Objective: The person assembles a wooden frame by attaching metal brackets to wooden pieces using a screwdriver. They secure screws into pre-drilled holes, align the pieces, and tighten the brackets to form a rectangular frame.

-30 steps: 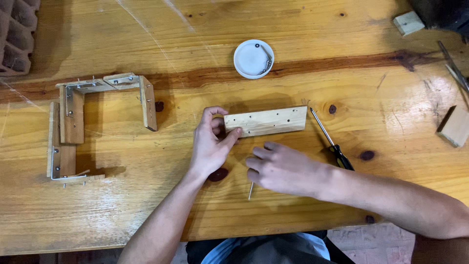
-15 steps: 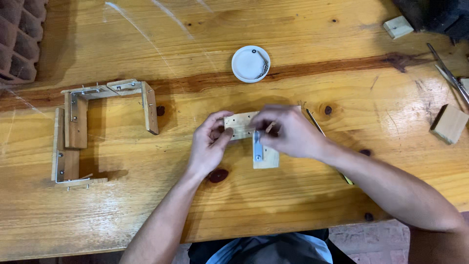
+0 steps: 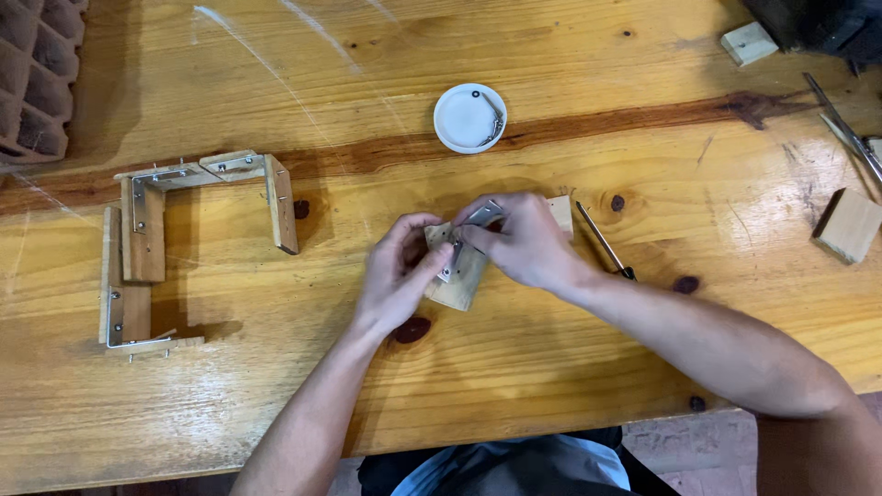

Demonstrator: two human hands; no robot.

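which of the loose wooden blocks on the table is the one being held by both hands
The wooden block at table centre, with a metal corner bracket on it; the blocks at the right edge and top right lie untouched.

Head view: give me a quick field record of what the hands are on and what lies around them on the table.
left hand: grips the small wooden block at its left edge
right hand: presses a metal corner bracket against the block
screwdriver: lies on the table just right of the right hand
white dish: beyond the hands, small metal parts inside
bracketed wooden frame: far left, untouched
loose wood block: far right
table: varnished wood
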